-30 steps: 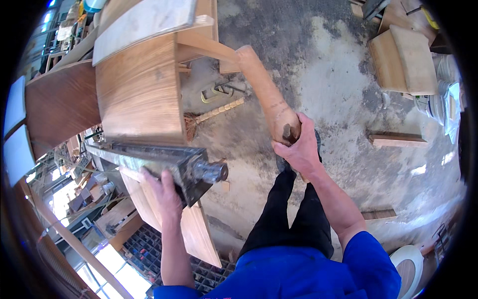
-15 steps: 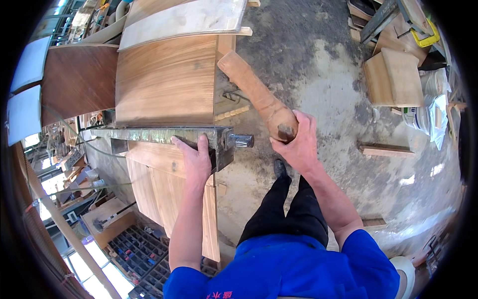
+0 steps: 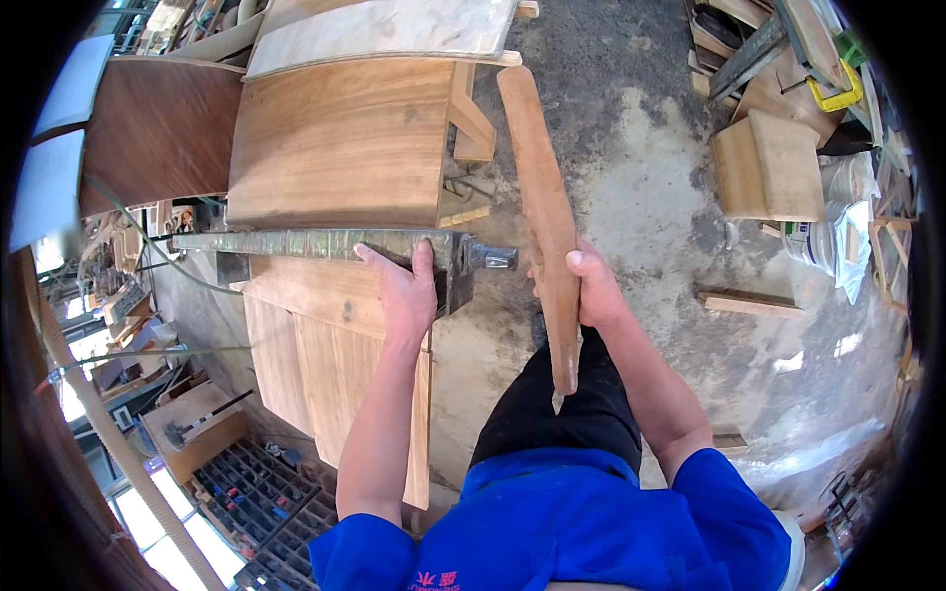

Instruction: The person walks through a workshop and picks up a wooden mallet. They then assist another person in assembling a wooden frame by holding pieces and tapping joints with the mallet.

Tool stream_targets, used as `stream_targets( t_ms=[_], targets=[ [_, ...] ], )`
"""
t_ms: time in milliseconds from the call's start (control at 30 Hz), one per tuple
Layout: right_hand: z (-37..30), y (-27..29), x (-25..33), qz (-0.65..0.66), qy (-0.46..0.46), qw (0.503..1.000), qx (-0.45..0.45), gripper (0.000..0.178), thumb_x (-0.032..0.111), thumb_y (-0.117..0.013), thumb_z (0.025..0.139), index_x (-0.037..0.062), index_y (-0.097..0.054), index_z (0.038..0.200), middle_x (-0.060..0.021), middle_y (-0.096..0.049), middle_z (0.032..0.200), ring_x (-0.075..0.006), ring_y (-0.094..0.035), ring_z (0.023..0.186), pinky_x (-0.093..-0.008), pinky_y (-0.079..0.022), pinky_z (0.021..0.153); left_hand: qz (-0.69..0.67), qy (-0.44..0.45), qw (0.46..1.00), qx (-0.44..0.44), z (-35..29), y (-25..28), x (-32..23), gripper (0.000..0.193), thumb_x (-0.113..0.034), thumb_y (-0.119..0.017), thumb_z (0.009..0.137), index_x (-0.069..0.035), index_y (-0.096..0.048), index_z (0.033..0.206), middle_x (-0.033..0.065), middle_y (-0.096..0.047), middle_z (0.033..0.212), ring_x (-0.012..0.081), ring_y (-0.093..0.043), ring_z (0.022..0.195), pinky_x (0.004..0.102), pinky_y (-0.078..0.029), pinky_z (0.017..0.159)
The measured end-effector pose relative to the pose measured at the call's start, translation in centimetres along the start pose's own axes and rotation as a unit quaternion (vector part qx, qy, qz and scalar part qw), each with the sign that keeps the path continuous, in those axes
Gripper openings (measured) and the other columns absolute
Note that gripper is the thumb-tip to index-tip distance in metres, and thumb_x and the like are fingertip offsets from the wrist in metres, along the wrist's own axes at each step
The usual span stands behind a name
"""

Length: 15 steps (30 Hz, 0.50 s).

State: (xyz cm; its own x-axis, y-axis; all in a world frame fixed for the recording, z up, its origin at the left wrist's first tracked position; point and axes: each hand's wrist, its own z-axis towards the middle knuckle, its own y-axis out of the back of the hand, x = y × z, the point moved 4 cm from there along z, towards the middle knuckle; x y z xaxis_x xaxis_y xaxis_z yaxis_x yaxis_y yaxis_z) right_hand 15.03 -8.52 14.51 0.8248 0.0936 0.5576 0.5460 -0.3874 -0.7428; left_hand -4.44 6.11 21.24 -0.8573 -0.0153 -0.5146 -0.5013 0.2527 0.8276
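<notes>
- From my end, I see a patchy grey floor (image 3: 641, 187).
- On its right side, I see a wooden board (image 3: 751, 304) lying flat.
- Nearer the person lies a darker wood piece (image 3: 729, 442).

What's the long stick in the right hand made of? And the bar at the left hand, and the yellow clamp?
Stick: wood, it seems; brown and dull, with a smooth-looking shaped surface.
Bar: probably metal; it looks grey, worn and blotchy, and its round end shines.
Clamp: maybe painted metal; the bright, even yellow hides what's underneath, so I can't be sure.
</notes>
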Motion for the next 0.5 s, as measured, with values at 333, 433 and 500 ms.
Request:
stream_targets(
  t_ms=[333, 433, 500],
  targets=[
    [0.0, 0.2, -1.1, 0.187, -0.052, 0.981, 0.005, 0.073, 0.052, -0.055, 0.078, 0.0002, -0.050, 0.130, -0.0219, -0.061, 0.110, -0.0332, -0.063, 0.090, -0.0429, -0.056, 0.068, -0.013, -0.020, 1.000, -0.006, 0.0, 0.0, 0.2, 0.104, -0.045, -0.056, 0.094, 0.015, 0.012, 0.145, 0.0436, -0.044, 0.131, 0.0494, -0.049, 0.123, 0.0447, -0.039, 0.104],
    [-0.1, 0.6, -1.5, 0.149, -0.043, 0.988, -0.021, 0.073, 0.053, -0.056, 0.078, 0.0014, -0.050, 0.129, -0.0210, -0.062, 0.110, -0.0314, -0.063, 0.090, -0.0417, -0.056, 0.069, -0.021, -0.020, 1.000, -0.007, 0.1, -0.2, 0.4, 0.104, -0.045, -0.056, 0.094, 0.015, 0.013, 0.145, 0.0431, -0.050, 0.124, 0.0497, -0.054, 0.117, 0.0450, -0.042, 0.100],
    [0.2, 1.9, -2.3, 0.071, -0.015, 0.997, -0.023, 0.072, 0.046, -0.059, 0.078, 0.0000, -0.049, 0.132, -0.0169, -0.061, 0.115, -0.0277, -0.062, 0.096, -0.0400, -0.055, 0.078, -0.020, -0.017, 1.000, -0.003, 0.1, -0.2, 0.4, 0.104, -0.045, -0.056, 0.094, 0.014, 0.014, 0.145, 0.0425, -0.053, 0.120, 0.0496, -0.056, 0.113, 0.0454, -0.043, 0.098]
  ],
)
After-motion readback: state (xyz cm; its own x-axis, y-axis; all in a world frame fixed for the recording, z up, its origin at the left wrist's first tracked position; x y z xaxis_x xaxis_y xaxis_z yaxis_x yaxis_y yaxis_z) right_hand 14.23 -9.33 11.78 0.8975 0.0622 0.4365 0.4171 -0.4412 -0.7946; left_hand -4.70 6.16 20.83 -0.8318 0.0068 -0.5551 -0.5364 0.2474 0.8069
